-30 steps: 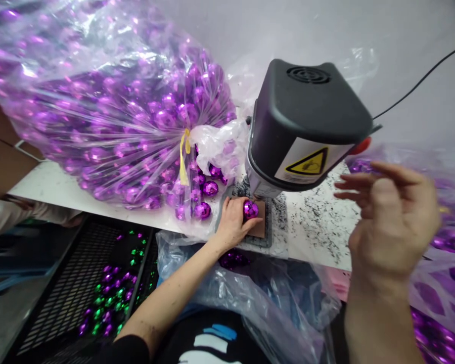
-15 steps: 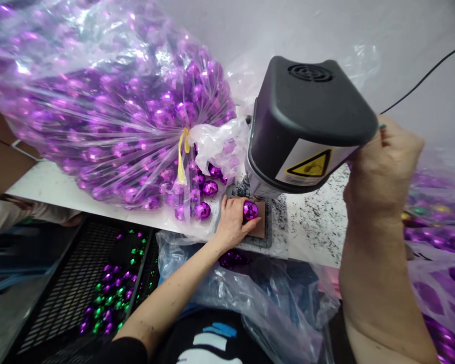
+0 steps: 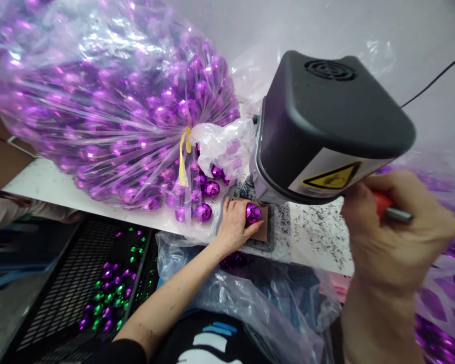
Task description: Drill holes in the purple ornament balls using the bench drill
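A shiny purple faceted ball point(image 3: 253, 213) is gripped between the thumb and fingers of my left hand point(image 3: 233, 222), over a small brown pad point(image 3: 261, 233) on the machine's base. Above it and to the right stands the black machine head point(image 3: 333, 111), with a yellow warning triangle on its side. My right hand point(image 3: 402, 227) is wrapped around a red handle with a metal end point(image 3: 387, 208) at the right of the machine. The machine's lower tip comes down close beside the ball; whether they touch cannot be made out.
A large clear bag of purple balls point(image 3: 109, 111), tied with yellow, fills the left of the white table point(image 3: 53, 184). Loose purple balls point(image 3: 203, 212) lie near its neck. Below left, a black mesh crate point(image 3: 56, 288) holds green and purple pieces. Plastic sheeting point(image 3: 265, 303) covers my lap.
My right hand has come down and nearer with the handle, whose red grip and metal end now show. The machine head appears shifted right and slightly larger. My left hand keeps its hold on the ball.
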Tool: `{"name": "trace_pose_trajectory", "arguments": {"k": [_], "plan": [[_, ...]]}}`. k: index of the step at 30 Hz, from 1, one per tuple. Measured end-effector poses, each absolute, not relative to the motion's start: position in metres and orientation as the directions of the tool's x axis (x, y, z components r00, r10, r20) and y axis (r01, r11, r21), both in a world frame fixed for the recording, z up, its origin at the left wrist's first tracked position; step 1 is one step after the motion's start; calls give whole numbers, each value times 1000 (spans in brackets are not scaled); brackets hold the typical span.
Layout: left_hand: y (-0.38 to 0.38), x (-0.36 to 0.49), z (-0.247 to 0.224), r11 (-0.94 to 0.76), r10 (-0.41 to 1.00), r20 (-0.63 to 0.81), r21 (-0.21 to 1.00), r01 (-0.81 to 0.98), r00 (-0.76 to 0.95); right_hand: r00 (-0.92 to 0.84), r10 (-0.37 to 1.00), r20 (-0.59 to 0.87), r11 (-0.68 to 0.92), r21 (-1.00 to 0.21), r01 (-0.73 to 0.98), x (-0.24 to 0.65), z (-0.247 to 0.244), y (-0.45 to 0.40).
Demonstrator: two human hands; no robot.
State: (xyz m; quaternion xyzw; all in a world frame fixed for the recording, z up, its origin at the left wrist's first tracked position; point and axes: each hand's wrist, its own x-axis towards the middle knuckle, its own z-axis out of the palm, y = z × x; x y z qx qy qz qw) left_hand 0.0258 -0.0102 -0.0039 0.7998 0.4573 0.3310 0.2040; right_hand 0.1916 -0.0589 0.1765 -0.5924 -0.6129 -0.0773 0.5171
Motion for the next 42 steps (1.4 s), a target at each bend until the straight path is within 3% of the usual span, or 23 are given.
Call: {"name": "trace_pose_trajectory", "arguments": {"k": [6,12,26,37,42], "plan": [[-10,26,-3,-497,867,354,622,604,350,96,601,793,285,-325,902,187,149,-79],[-10,27,-4,-500,866,356,610,615,351,107,607,787,303,-354,885,183,133,-82],[-11,24,1,-488,873,341,609,625,349,101,473,875,383,-307,871,190,94,-72],[-13,24,-6,-506,862,375,601,618,341,144,483,864,399,-364,842,189,83,-73],[-13,24,-7,-498,867,370,609,617,334,101,480,871,430,-334,839,191,60,-64]]}}
